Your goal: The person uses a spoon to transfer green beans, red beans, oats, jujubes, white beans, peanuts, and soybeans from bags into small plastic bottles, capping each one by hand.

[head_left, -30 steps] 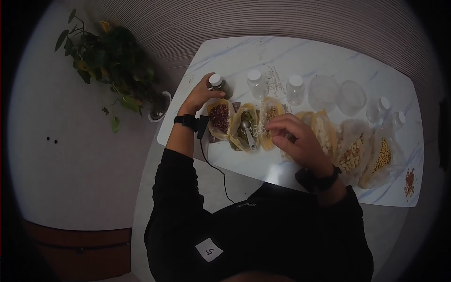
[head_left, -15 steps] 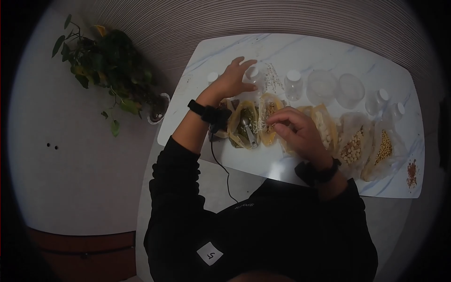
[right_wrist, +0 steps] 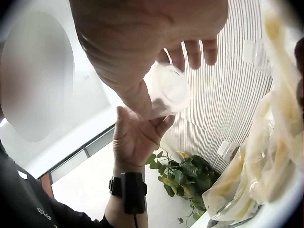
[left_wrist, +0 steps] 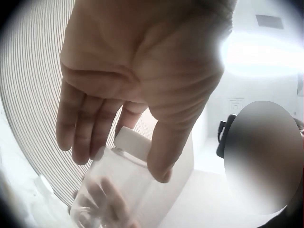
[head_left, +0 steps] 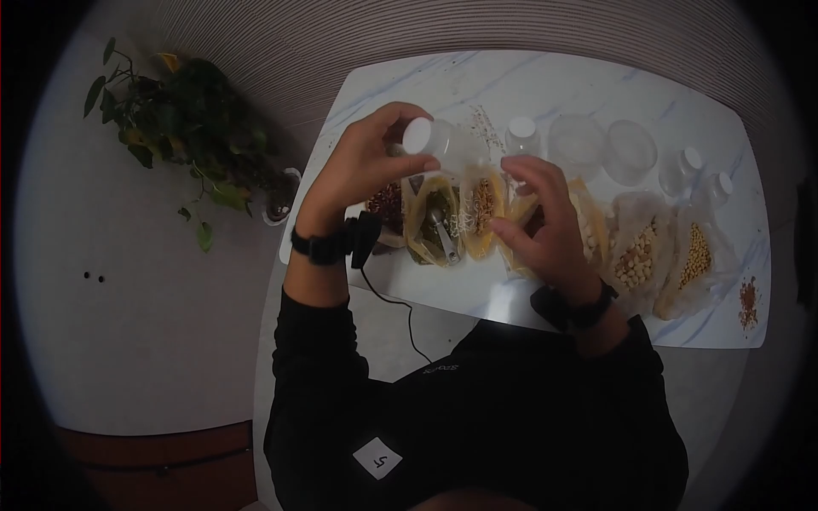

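My left hand (head_left: 362, 166) holds a clear plastic jar (head_left: 460, 146) by its white lid (head_left: 417, 136), tipped sideways above the table. Thumb and index finger close on the lid (left_wrist: 133, 142) in the left wrist view. My right hand (head_left: 545, 217) hovers at the jar's base end, thumb and fingers spread apart. From the right wrist, the jar's round base (right_wrist: 173, 90) appears between that thumb and fingers. Below the hands stand an open bag of dark red beans (head_left: 385, 207), a bag of green beans (head_left: 426, 223) with a metal scoop (head_left: 445, 234), and another bag (head_left: 483, 204).
Another white-lidded jar (head_left: 522, 136) stands behind my right hand. Two round clear containers (head_left: 575, 149) and two jars (head_left: 682, 170) sit farther right. Bags of nuts (head_left: 635, 260) and yellow beans (head_left: 697, 255) lie at right, with brown spilled bits (head_left: 748, 302) near the edge.
My left hand let go of the filled jar at left, reached right, and took the empty jar, lifting and tilting it. My right hand has opened its thumb and fingers wider.
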Demonstrator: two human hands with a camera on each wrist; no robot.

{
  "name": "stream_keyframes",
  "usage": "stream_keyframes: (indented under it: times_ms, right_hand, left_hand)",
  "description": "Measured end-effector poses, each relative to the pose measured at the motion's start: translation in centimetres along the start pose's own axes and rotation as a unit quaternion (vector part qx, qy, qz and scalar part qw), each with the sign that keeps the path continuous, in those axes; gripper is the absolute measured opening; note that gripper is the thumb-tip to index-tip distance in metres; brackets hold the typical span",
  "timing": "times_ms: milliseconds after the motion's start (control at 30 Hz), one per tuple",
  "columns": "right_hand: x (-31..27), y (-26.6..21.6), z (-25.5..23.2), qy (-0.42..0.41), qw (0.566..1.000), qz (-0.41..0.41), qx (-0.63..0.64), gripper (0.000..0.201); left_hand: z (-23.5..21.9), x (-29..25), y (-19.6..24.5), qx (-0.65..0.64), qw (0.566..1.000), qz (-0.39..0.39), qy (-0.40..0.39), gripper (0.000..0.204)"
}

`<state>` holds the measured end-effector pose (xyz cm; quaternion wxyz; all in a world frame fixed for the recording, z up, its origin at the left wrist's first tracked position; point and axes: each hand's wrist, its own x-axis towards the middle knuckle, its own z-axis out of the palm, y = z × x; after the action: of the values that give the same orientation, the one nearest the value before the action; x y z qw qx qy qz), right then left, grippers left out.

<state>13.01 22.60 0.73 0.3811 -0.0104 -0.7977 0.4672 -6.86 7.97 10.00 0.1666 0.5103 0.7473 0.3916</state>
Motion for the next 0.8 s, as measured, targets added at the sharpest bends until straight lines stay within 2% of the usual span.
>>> stream_keyframes:
  times_ms: [33, 67, 133, 167, 233, 267, 333, 367, 400, 433, 467, 500, 533, 567, 600, 667, 733, 767, 800]
  right_hand:
    - [0.2, -0.1, 0.1, 0.034, 0.991, -0.075, -0.102, 0.060]
    - [0.1, 0.0, 0.2, 0.032, 0.991, -0.074, -0.102, 0.060]
    - [-0.2, -0.1, 0.6, -0.083, 0.995, -0.062, 0.000, 0.079]
    - [-0.4, -0.5, 0.8, -0.088, 0.994, -0.062, 0.003, 0.079]
    - [-0.9, -1.5, 1.4, -0.158, 0.982, 0.014, 0.100, 0.081]
    - [-1.1, -1.4, 1.7, -0.162, 0.981, 0.013, 0.102, 0.081]
    - [-1.4, -1.0, 2.4, -0.205, 0.973, -0.035, 0.097, 0.076]
    - [-1.3, -1.1, 2.2, -0.207, 0.973, -0.036, 0.096, 0.076]
    - [-1.1, -1.3, 1.8, -0.213, 0.974, -0.073, 0.028, 0.072]
    - [-0.9, -1.5, 1.4, -0.219, 0.969, -0.109, -0.040, 0.067]
    - [-0.7, -1.3, 1.0, -0.223, 0.968, -0.110, -0.040, 0.067]
    - [-0.4, -1.1, 0.7, -0.193, 0.977, -0.092, 0.009, 0.066]
    - [-0.3, -1.1, 0.4, -0.163, 0.982, -0.075, 0.058, 0.064]
    - [-0.1, -1.7, 0.2, -0.166, 0.981, -0.075, 0.059, 0.064]
    - [0.0, -2.7, -0.2, -0.187, 0.979, -0.056, 0.051, 0.061]
    - [0.0, -3.9, -0.2, -0.206, 0.977, -0.037, 0.045, 0.058]
    - [-0.1, -4.6, 0.2, -0.253, 0.967, 0.006, -0.031, 0.049]
    - [-0.2, -4.5, 0.2, -0.252, 0.967, 0.007, -0.031, 0.049]
    - [-0.2, -4.4, 0.2, -0.250, 0.968, 0.005, -0.032, 0.046]
  left_hand:
    - [0.1, -1.4, 0.7, -0.037, 0.999, 0.027, -0.016, 0.053]
    - [0.5, -2.7, 1.3, -0.061, 0.997, 0.041, -0.028, 0.056]
    - [1.9, -5.1, 2.1, -0.174, 0.984, 0.012, -0.042, 0.059]
    - [3.2, -5.6, 0.8, -0.205, 0.976, 0.065, -0.016, 0.075]
    - [5.3, -6.6, -0.5, -0.217, 0.973, 0.071, 0.031, 0.095]
    - [6.9, -7.1, -1.0, -0.229, 0.971, 0.059, 0.043, 0.109]
    - [9.7, -7.8, -1.1, -0.304, 0.949, 0.070, 0.039, 0.108]
    - [11.0, -8.4, -1.3, -0.357, 0.930, 0.061, 0.072, 0.101]
    - [11.2, -8.9, -1.7, -0.358, 0.929, 0.061, 0.074, 0.101]
    - [11.3, -9.4, -2.1, -0.316, 0.939, 0.053, 0.125, 0.094]
    - [11.4, -10.0, -2.4, -0.272, 0.945, 0.044, 0.175, 0.088]
    - [11.3, -10.7, -2.8, -0.273, 0.944, 0.042, 0.178, 0.088]
    - [11.0, -11.6, -3.1, -0.250, 0.954, -0.019, 0.162, 0.084]
    - [10.9, -12.1, -3.2, -0.226, 0.960, -0.080, 0.146, 0.080]
    - [11.0, -12.2, -2.2, -0.105, 0.975, -0.040, 0.191, 0.077]
    - [10.9, -12.3, -1.9, -0.065, 0.983, -0.051, 0.163, 0.075]
    - [10.7, -12.5, -1.3, -0.010, 0.989, -0.057, 0.133, 0.070]
    - [10.6, -12.6, -1.2, -0.009, 0.990, -0.057, 0.132, 0.070]
    - [10.4, -12.7, -1.2, -0.012, 0.993, -0.065, 0.097, 0.069]
